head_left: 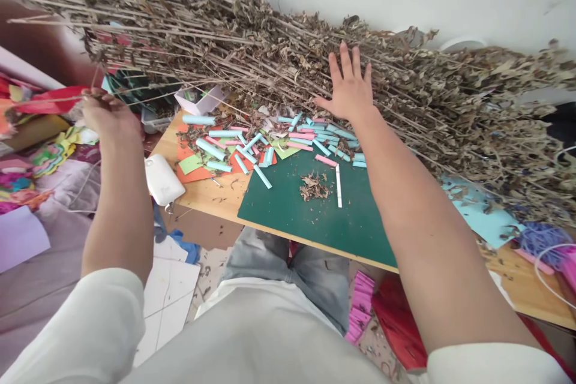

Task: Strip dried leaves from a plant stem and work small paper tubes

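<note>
A large heap of dried leafy stalks (252,42) stretches across the back of the desk along the wall. My left hand (108,111) is closed around thin dried stalks at the left, near the stem ends. On the heap's front side, my right hand (351,84) lies flat with fingers spread, touching the stalks. Below it, rolled blue paper tubes (261,176) and pink paper tubes (300,145) lie scattered. A small pile of crumbled dry leaves (314,186) rests on the green cutting mat (279,204), beside a white strip (339,186).
A white power bank (162,180) lies at the desk's left edge, near a small pale box (200,102). Coloured craft scraps (54,150) cover the bed at left. Purple yarn (544,243) and a light blue sheet (486,216) are at right. Pink crinkled paper (360,306) hangs below.
</note>
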The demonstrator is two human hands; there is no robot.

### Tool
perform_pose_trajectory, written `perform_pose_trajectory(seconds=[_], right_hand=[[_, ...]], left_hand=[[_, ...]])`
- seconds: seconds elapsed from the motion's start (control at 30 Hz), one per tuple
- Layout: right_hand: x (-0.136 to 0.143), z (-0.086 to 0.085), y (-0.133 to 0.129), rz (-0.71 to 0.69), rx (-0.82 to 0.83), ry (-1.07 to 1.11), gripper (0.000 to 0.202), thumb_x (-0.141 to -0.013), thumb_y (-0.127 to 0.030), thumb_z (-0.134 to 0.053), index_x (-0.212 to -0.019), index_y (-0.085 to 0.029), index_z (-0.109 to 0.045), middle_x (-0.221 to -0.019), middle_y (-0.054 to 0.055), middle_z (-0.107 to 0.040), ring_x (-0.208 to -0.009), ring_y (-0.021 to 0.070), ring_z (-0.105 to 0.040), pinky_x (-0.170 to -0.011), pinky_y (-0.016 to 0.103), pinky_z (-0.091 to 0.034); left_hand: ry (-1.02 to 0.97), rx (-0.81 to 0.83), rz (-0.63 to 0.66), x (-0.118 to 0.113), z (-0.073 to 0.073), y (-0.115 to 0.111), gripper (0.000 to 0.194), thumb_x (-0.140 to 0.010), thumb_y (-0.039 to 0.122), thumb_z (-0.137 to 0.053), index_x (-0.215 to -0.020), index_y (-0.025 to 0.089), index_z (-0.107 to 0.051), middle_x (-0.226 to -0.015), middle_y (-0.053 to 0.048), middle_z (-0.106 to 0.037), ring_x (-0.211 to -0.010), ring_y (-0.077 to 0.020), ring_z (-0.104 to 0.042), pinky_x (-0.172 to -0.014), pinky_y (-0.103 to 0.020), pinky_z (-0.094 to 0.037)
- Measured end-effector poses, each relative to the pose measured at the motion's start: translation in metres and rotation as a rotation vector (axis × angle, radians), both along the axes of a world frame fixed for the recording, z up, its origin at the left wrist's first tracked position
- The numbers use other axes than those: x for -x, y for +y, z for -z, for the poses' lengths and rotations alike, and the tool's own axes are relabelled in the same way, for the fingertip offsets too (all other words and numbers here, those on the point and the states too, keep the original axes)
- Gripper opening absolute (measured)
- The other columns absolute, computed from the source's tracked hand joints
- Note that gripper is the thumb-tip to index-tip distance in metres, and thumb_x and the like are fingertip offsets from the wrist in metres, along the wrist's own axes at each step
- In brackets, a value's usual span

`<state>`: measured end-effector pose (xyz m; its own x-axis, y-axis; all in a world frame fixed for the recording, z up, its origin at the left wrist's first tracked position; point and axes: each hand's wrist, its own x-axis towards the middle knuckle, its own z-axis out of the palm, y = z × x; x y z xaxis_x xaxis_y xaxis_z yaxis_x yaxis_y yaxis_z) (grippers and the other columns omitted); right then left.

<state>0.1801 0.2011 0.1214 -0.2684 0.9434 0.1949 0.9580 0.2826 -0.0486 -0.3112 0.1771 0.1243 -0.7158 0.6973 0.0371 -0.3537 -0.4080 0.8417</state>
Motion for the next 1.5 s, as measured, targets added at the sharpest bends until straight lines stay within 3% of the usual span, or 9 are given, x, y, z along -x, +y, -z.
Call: perform_pose_trajectory(seconds=[0.07, 0.23, 0.3, 0.43, 0.57, 0.73, 0.97, 1.2, 1.5], right_hand=[[-0.001, -0.008, -0.008, -0.047, -0.027, 0.046, 0.098, -0.088, -0.071, -0.041, -0.152, -0.004, -0.01, -0.163, 0.012, -0.007, -0.149, 0.0317, 0.01, -0.119, 0.054, 0.001], [-0.019, -0.031, -0.052, -0.008, -0.1, 0.146, 0.073, -0.089, -0.057, -0.052, -0.152, -0.031, -0.025, -0.155, -0.004, -0.035, -0.151, 0.0255, -0.001, -0.123, 0.05, -0.01], [-0.035, -0.032, -0.081, 0.038, -0.102, 0.24, 0.061, -0.09, -0.052, -0.051, -0.147, -0.035, -0.037, -0.147, -0.003, -0.047, -0.149, 0.0279, -0.018, -0.121, 0.052, -0.023], [-0.066, -0.015, -0.152, 0.112, 0.035, 0.668, 0.044, -0.091, -0.053, -0.049, -0.12, -0.024, -0.067, -0.121, 0.008, -0.068, -0.119, 0.0314, -0.06, -0.102, 0.052, -0.048], [-0.069, 0.014, -0.222, 0.225, 0.498, 1.062, 0.043, -0.084, -0.056, -0.062, -0.107, -0.022, -0.072, -0.111, 0.01, -0.072, -0.095, 0.025, -0.071, -0.081, 0.041, -0.059], [-0.043, 0.053, -0.264, 0.416, 0.442, 1.349, 0.039, -0.073, -0.045, -0.077, -0.1, -0.018, -0.074, -0.081, 0.006, -0.075, -0.065, 0.0158, -0.069, -0.059, 0.027, -0.057], [-0.021, 0.09, -0.276, 0.563, 0.129, 1.538, 0.023, -0.07, -0.034, -0.08, -0.086, -0.018, -0.075, -0.074, 0.003, -0.073, -0.062, 0.0141, -0.068, -0.06, 0.026, -0.057], [0.001, 0.097, -0.271, 0.577, 0.18, 1.704, 0.022, -0.068, -0.033, -0.08, -0.081, -0.017, -0.074, -0.07, 0.002, -0.071, -0.059, 0.0113, -0.065, -0.059, 0.024, -0.055], [0.014, 0.101, -0.254, 0.644, 0.053, 1.832, 0.023, -0.065, -0.033, -0.081, -0.079, -0.018, -0.072, -0.071, 0.0, -0.07, -0.059, 0.0093, -0.062, -0.059, 0.023, -0.054]], left_hand=[[-0.179, -0.127, -0.006, -0.033, -0.004, -0.006, 0.019, -0.105, 0.017, -0.026, -0.087, 0.018, -0.034, -0.067, 0.008, -0.043, -0.044, 0.0003, -0.038, -0.046, -0.009, -0.031], [-0.061, -0.164, 0.217, -0.132, 0.001, -0.031, 0.013, -0.102, 0.014, -0.038, -0.09, 0.018, -0.043, -0.071, 0.005, -0.051, -0.051, -0.0011, -0.045, -0.053, -0.012, -0.037], [-0.008, -0.159, 0.281, -0.159, 0.014, -0.04, 0.014, -0.101, 0.016, -0.041, -0.089, 0.018, -0.047, -0.073, 0.004, -0.054, -0.054, -0.0019, -0.048, -0.057, -0.013, -0.04], [-0.025, -0.146, 0.3, -0.185, 0.043, -0.054, 0.013, -0.095, 0.028, -0.058, -0.086, 0.019, -0.053, -0.075, 0.003, -0.057, -0.06, -0.0038, -0.052, -0.058, -0.017, -0.042], [-0.103, -0.095, 0.247, -0.19, 0.062, -0.071, 0.013, -0.098, 0.023, -0.051, -0.086, 0.019, -0.051, -0.075, 0.003, -0.059, -0.057, -0.002, -0.051, -0.057, -0.015, -0.041], [-0.169, -0.037, 0.251, -0.187, 0.07, -0.091, 0.013, -0.097, 0.019, -0.05, -0.084, 0.016, -0.051, -0.07, 0.003, -0.059, -0.054, -0.0021, -0.051, -0.055, -0.013, -0.04], [-0.151, -0.02, 0.229, -0.166, 0.086, -0.105, 0.014, -0.097, 0.015, -0.044, -0.086, 0.014, -0.053, -0.072, 0.0, -0.061, -0.055, -0.0043, -0.054, -0.054, -0.014, -0.04], [-0.096, -0.065, 0.136, -0.138, 0.1, -0.11, 0.012, -0.096, 0.017, -0.047, -0.086, 0.014, -0.051, -0.072, 0.001, -0.059, -0.054, -0.0032, -0.053, -0.052, -0.012, -0.039], [-0.046, -0.019, 0.056, -0.121, 0.105, -0.12, 0.016, -0.088, 0.023, -0.063, -0.082, 0.016, -0.05, -0.067, 0.005, -0.053, -0.053, -0.0023, -0.047, -0.052, -0.01, -0.037]])
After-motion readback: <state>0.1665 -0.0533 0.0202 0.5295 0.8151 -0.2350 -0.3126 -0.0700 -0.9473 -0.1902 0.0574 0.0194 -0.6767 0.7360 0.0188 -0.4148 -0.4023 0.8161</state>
